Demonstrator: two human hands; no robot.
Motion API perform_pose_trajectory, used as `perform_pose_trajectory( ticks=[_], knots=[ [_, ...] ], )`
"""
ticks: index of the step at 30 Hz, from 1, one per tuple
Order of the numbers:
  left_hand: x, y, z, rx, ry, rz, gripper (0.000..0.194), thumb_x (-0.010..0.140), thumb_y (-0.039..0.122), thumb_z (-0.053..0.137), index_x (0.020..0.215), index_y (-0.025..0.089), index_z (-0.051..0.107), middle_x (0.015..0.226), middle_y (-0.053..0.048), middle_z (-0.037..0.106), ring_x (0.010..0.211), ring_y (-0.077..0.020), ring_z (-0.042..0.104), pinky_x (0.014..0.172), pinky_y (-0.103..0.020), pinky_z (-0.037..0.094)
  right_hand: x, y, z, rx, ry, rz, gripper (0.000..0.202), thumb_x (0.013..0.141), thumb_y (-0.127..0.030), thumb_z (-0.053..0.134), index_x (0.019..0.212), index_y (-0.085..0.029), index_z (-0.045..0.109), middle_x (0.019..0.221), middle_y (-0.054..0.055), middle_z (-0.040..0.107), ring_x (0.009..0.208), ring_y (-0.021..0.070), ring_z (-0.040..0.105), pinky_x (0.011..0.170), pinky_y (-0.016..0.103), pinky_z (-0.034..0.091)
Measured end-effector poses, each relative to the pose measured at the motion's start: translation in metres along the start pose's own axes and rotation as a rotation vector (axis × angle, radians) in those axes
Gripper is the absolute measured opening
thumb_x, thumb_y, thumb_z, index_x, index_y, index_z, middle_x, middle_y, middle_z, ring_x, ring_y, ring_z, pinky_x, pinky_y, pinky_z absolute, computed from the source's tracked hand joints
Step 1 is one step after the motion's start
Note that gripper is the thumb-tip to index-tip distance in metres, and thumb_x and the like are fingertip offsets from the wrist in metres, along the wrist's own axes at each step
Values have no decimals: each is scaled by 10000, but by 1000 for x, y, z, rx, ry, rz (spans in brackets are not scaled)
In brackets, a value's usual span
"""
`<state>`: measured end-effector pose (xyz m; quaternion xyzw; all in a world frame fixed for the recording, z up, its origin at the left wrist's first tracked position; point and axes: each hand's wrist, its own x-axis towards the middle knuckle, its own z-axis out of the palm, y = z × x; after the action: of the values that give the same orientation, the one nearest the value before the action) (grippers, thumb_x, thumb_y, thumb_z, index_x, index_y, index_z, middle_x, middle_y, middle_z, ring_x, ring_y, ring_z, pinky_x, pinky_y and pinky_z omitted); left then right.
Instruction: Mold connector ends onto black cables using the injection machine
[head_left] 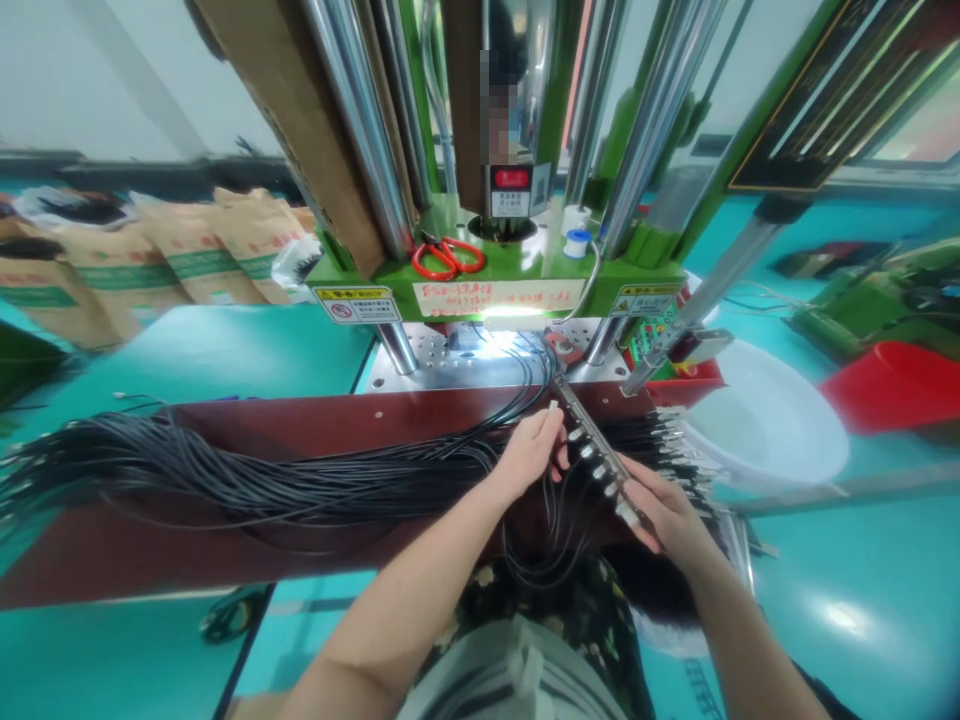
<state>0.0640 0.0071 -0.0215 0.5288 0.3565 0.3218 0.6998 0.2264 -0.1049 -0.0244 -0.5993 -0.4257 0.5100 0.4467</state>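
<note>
the metal bar [592,428] is up over the brown surface [187,555], in front of the big green machine [517,262]. it is long and thin and lies on a slant. its far end is near the silver plate [450,374] of the machine, and its near end comes back and to the right. the right hand [665,508] has that near end, with its fingers closed on it. a row of small silver plugs [598,472] sticks out on the bar's left side, so they face the left hand [529,452]. the left fingers are pinched together on a small pale plug [553,406], and its tip points toward the machine. so the bar is just to the right of the left fingers. the pale plug is beside the far part of the bar, and i can't tell if they touch. the left hand is nearer to that far part, and the right hand is lower down. black cords [337,485] lie in a big bunch on the surface, to the left of both hands. some thin loops hang below the left hand.
</note>
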Motion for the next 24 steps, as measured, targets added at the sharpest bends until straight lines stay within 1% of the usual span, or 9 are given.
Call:
perform_pose_trajectory(
  ticks=[1, 3, 6, 9, 14, 19, 21, 24],
  knots=[
    [0, 1, -2, 1, 0, -1, 419, 800, 551, 397, 652, 160, 434, 484, 23, 486, 368, -85, 467, 334, -201, 401, 0, 0, -1, 8, 4, 7, 583, 813, -425, 512, 1291, -101, 437, 439, -47, 470, 284, 37, 317, 276, 162, 161],
    [1, 2, -5, 3, -30, -46, 430, 767, 555, 455, 615, 154, 423, 521, 12, 501, 391, -87, 487, 362, -219, 434, 0, -1, -3, 20, 5, 19, 576, 811, -425, 516, 1284, -102, 445, 442, -46, 469, 285, 33, 312, 282, 160, 155],
    [1, 3, -7, 18, -106, -102, 435, 732, 543, 507, 580, 143, 430, 510, 30, 470, 370, -64, 460, 370, -206, 428, 1, -1, -4, 31, -23, 25, 555, 814, -414, 521, 1274, -111, 458, 465, -38, 483, 281, 24, 301, 290, 157, 148],
    [1, 4, -7, 28, -140, -119, 433, 728, 542, 504, 579, 139, 449, 481, 40, 455, 352, -64, 460, 365, -193, 404, 2, 0, -5, 29, -46, 22, 538, 821, -406, 518, 1272, -117, 465, 472, -34, 487, 286, 20, 302, 295, 154, 148],
    [1, 7, -10, 28, -161, -124, 453, 720, 552, 504, 531, 156, 393, 422, 62, 387, 341, -68, 459, 360, -182, 380, 3, 3, -8, 11, -77, 24, 544, 826, -417, 510, 1286, -132, 453, 516, -22, 506, 291, 15, 299, 289, 155, 155],
    [1, 9, -13, 18, -196, -107, 480, 707, 563, 512, 494, 165, 349, 432, 73, 333, 337, -50, 421, 358, -182, 379, 5, 3, -10, -16, -129, 6, 526, 842, -410, 490, 1296, -148, 443, 560, -21, 503, 299, 13, 302, 287, 157, 170],
    [1, 8, -14, 21, -184, -104, 479, 705, 562, 515, 489, 168, 349, 427, 76, 321, 333, -48, 402, 358, -190, 386, 5, 2, -10, -59, -153, 9, 550, 845, -419, 483, 1316, -142, 417, 548, -27, 493, 302, 20, 313, 286, 160, 189],
    [2, 3, -15, 19, -160, -102, 457, 715, 540, 513, 492, 169, 369, 417, 79, 319, 320, -44, 364, 356, -205, 396, 3, 0, -7, -153, -152, 16, 586, 849, -431, 467, 1342, -128, 377, 494, -46, 462, 304, 30, 321, 288, 159, 209]
  ],
)
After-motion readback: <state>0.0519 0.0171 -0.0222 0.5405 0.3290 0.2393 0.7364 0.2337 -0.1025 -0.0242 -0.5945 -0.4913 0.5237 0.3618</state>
